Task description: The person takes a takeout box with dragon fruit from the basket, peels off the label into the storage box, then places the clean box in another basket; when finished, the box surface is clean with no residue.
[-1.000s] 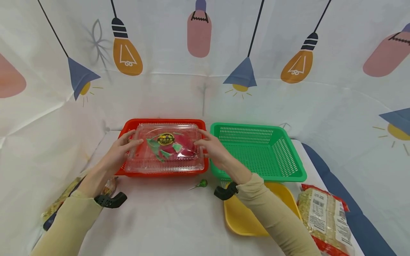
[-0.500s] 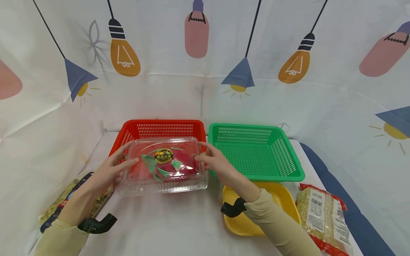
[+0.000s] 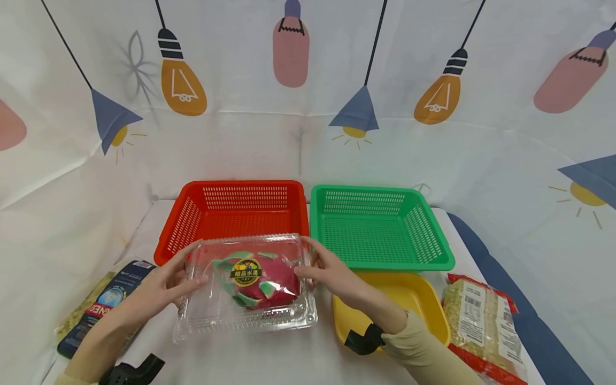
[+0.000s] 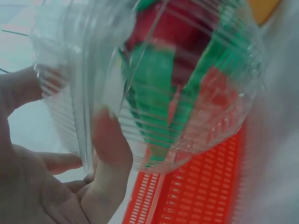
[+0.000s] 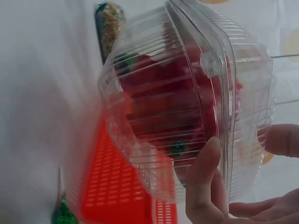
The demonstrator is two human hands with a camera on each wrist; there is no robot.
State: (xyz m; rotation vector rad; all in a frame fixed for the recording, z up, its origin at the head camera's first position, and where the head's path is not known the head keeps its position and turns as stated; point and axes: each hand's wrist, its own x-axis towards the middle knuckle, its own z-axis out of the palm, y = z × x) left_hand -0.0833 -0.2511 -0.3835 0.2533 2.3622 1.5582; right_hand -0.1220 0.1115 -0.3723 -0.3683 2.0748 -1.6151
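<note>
In the head view a clear plastic clamshell box is held up in front of the red basket, with a dragon fruit inside and a black-and-gold label on top. My left hand grips its left end, thumb on top, fingers partly hidden beneath. At the opposite end my right hand grips it the same way. Both wrist views show a thumb pressed along the box's rim. The box looks closed. Behind it stands the red basket, nothing visible inside.
A green basket stands right of the red one, with a yellow tray before it. Bagged grain lies far right, and a dark blue package far left. The right wrist view catches a small green-headed item.
Both hands have lifted the clamshell box with the dragon fruit out of the red basket and brought it nearer to me. The blue package at left is now more exposed.
</note>
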